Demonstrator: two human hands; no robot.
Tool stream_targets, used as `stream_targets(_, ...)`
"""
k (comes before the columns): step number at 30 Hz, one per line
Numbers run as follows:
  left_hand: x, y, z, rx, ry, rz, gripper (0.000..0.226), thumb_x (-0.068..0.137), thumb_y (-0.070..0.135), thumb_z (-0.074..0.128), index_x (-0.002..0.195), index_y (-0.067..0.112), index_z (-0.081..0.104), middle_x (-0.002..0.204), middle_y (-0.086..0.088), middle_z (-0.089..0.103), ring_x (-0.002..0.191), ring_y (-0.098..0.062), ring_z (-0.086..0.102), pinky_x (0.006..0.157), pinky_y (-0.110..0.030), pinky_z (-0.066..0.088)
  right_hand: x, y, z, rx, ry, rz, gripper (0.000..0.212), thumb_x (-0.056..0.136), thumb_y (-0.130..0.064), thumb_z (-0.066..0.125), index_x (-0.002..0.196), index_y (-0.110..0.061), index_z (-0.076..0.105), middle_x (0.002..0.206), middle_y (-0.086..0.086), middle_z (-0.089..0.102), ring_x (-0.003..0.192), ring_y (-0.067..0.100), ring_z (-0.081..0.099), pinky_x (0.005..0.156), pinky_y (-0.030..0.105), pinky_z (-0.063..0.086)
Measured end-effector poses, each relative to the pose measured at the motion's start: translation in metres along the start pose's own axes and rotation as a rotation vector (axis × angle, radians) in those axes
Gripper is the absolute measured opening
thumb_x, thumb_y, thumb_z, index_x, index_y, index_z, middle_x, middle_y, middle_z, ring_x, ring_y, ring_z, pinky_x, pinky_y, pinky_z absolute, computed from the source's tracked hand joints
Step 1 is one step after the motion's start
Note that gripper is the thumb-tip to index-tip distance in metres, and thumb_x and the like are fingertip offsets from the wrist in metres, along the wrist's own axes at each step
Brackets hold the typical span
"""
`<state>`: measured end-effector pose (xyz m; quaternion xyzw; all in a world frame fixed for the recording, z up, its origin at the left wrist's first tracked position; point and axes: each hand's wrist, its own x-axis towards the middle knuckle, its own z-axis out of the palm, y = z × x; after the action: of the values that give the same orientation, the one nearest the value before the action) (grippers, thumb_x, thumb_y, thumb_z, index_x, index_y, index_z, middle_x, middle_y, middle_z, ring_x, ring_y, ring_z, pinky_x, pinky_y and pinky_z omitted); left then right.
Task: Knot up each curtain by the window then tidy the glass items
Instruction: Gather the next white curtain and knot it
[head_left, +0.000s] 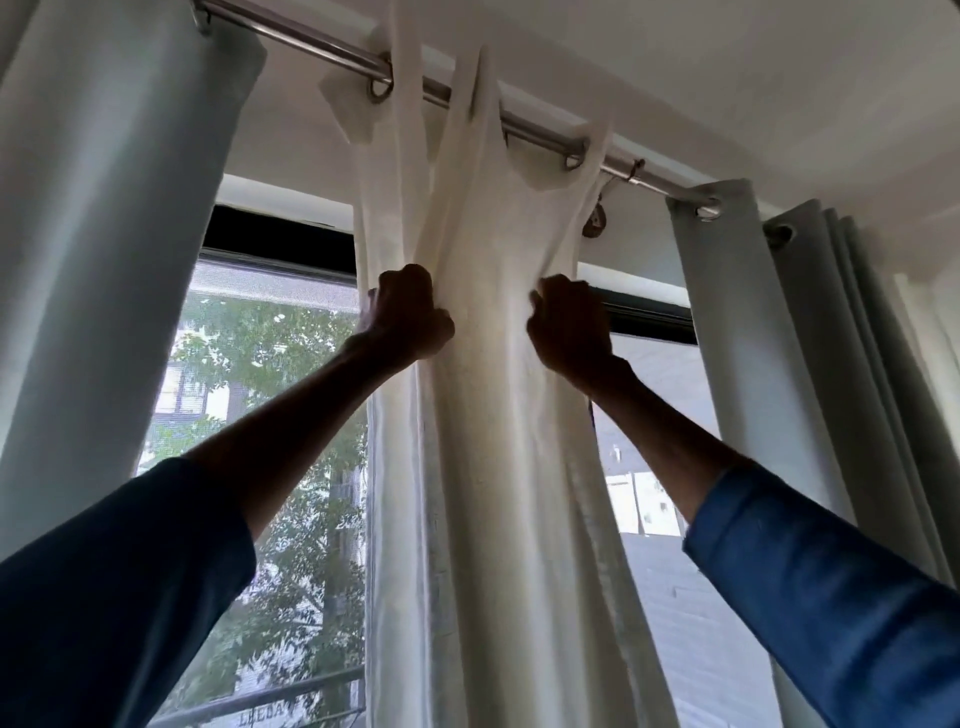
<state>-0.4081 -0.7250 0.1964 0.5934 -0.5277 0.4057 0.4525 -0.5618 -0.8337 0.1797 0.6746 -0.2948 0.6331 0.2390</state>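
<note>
A sheer white curtain (493, 415) hangs gathered from a metal rod (524, 127) in the middle of the window. My left hand (402, 317) is raised and fisted on the curtain's left side, bunching the fabric. My right hand (569, 325) grips the curtain's right side at the same height. Both arms reach up in blue sleeves. No glass items are in view.
A pale grey-green curtain (109, 234) hangs at the left and another grey-green curtain (789, 338) hangs in folds at the right. The window (270, 415) behind shows trees and buildings. A small hook (595, 223) sits on the wall under the rod.
</note>
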Motion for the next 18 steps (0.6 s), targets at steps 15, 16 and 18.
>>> stream_targets(15,-0.009,-0.014,-0.001,-0.031,-0.068,0.228,0.006,0.076,0.017,0.046,0.075,0.011,0.044,0.085,-0.017,0.058,0.077,-0.036,0.061,0.060,-0.029,0.040,-0.040,-0.058,0.012,0.141,0.059,-0.236,0.014,0.096,-0.009,0.050,0.092,-0.008,0.063,0.090,0.016,0.069,0.082,0.041,0.061,0.063,0.036,0.038)
stream_targets(16,-0.013,-0.010,0.001,-0.055,-0.066,0.248,0.009,0.072,0.021,0.040,0.074,0.013,0.043,0.083,-0.014,0.057,0.073,-0.034,0.059,0.059,-0.029,0.039,-0.045,-0.055,0.014,0.118,0.051,-0.246,0.012,0.094,-0.008,0.052,0.093,-0.010,0.063,0.088,0.014,0.069,0.080,0.040,0.063,0.063,0.038,0.046)
stream_targets(18,-0.016,-0.008,0.005,-0.074,-0.081,0.247,0.012,0.069,0.023,0.032,0.073,0.016,0.041,0.082,-0.014,0.055,0.070,-0.032,0.054,0.059,-0.029,0.037,-0.055,-0.053,0.017,0.080,0.038,-0.258,0.014,0.091,-0.007,0.054,0.096,-0.013,0.065,0.086,0.012,0.071,0.076,0.038,0.066,0.065,0.040,0.054)
